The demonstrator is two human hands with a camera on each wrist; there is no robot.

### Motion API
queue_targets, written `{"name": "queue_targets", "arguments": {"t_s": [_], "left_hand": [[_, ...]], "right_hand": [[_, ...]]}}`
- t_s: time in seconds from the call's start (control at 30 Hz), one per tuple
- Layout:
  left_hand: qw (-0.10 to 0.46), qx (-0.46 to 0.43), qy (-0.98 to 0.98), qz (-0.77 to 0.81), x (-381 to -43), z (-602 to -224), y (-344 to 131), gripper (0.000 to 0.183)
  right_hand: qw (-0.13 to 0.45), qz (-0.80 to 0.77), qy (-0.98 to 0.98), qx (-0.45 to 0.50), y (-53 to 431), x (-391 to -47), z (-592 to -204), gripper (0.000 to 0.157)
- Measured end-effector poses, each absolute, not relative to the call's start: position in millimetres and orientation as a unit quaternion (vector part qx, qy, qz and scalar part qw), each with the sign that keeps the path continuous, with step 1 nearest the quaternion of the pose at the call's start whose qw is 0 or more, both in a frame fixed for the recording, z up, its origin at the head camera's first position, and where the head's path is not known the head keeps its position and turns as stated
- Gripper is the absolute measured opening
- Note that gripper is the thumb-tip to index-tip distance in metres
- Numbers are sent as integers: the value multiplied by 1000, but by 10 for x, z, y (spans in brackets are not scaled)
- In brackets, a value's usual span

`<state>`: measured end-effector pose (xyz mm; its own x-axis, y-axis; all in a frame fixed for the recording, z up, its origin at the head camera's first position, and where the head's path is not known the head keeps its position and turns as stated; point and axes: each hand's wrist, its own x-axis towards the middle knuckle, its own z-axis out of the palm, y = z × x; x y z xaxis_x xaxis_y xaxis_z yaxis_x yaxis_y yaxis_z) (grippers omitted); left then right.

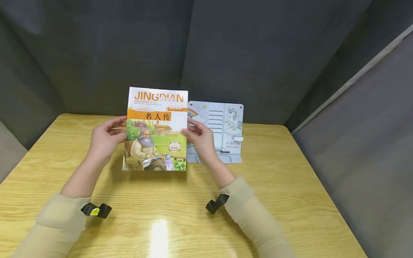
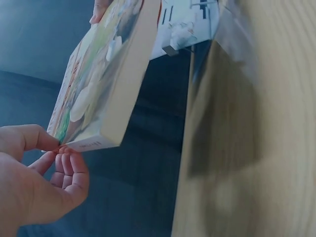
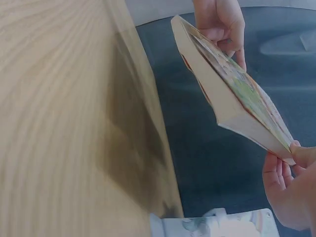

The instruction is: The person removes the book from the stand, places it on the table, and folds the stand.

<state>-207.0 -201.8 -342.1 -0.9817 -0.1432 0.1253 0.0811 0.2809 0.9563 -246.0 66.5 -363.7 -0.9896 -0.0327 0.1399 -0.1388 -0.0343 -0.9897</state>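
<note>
A paperback book (image 1: 157,132) with an orange and white cover and a drawing of a bearded man is held upright above the table. My left hand (image 1: 106,139) pinches its left edge, the spine side, with thumb and fingertips. At the opposite edge, my right hand (image 1: 201,138) grips the book with the thumb on the front cover and fingers behind. Both wrist views show the book's thick page block (image 3: 212,79) off the tabletop. Just behind my right hand stands a white book stand (image 1: 220,122) with a unicorn print, slots and wire page holders; the book and hand cover its left part.
The wooden table (image 1: 274,193) spreads around, with its far edge behind the stand. Dark grey curtains (image 1: 251,53) hang along the back and sides. Black wrist cameras (image 1: 217,203) sit on both sleeves.
</note>
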Motion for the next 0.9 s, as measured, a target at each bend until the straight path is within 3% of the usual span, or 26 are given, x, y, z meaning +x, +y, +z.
{"name": "queue_targets", "arguments": {"t_s": [0.4, 0.9], "left_hand": [[39, 36, -796, -603, -2030, -3664, -2244, 57], [-10, 47, -800, -598, -2166, -3933, -2604, 57]], "right_hand": [[-29, 694, -714, 86, 564, -2473, -3839, 43], [-123, 692, -706, 85, 329, -2537, -4078, 56]]}}
